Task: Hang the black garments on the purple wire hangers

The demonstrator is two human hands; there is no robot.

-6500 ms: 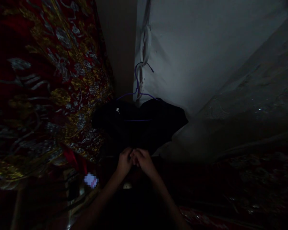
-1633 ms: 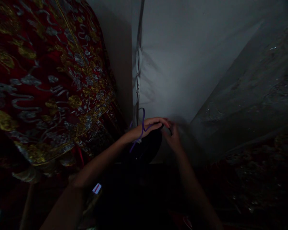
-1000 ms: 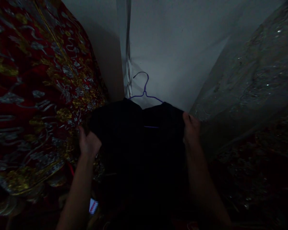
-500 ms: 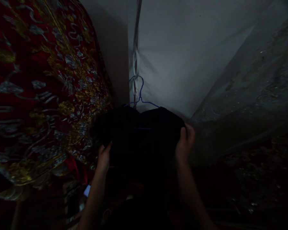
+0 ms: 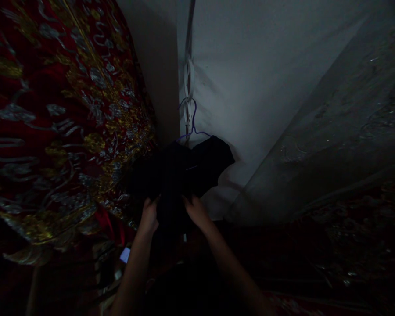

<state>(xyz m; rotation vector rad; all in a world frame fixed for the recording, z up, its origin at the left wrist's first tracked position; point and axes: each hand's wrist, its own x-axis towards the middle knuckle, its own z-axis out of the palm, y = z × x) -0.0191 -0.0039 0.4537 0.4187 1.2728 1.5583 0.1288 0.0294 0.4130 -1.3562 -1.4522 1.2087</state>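
A black short-sleeved shirt (image 5: 204,162) hangs from a thin purple hanger (image 5: 195,127), whose hook sits in a white ring-shaped link on the wall. My left hand (image 5: 149,216) is closed on the shirt's left side, below the sleeve. On the other side, lower on the front, my right hand (image 5: 195,210) pinches the cloth. Both hands are close together, with dark fabric between them. Poor light hides the fingertips and the shirt's lower part.
A red garment with gold and silver embroidery (image 5: 69,118) fills the left side, close to the shirt. Sheer sparkling fabric (image 5: 316,145) covers the right. A pale wall (image 5: 250,66) stands behind. A small whitish-blue item (image 5: 125,254) lies below my left forearm.
My right hand has left the right sleeve and moved left and down to the shirt's front. The right sleeve now hangs free. My left hand has shifted slightly right and down.
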